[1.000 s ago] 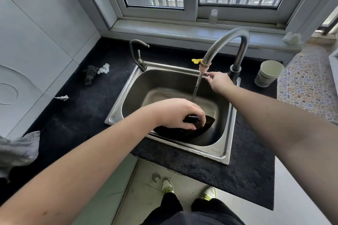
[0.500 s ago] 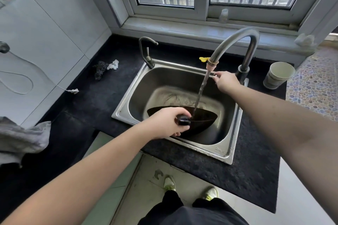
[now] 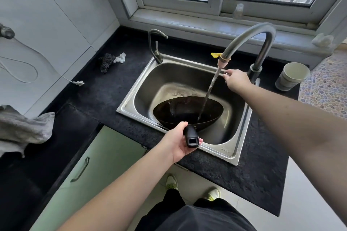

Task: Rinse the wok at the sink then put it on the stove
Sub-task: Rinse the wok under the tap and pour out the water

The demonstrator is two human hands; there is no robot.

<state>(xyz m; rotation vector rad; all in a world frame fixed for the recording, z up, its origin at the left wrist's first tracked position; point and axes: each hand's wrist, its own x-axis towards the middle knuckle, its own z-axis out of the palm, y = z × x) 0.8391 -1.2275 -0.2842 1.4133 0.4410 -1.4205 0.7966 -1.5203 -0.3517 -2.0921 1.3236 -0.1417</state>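
I hold the wok (image 3: 187,111) low inside the sink (image 3: 232,155), bowl up under the faucet (image 3: 249,37), so the running stream lands in it and any splash stays in the basin. My left hand (image 3: 176,141) is curled round the wok's black handle. My right hand (image 3: 237,80) pinches the tap lever beside the faucet base (ready, I'd say, to shut it off)
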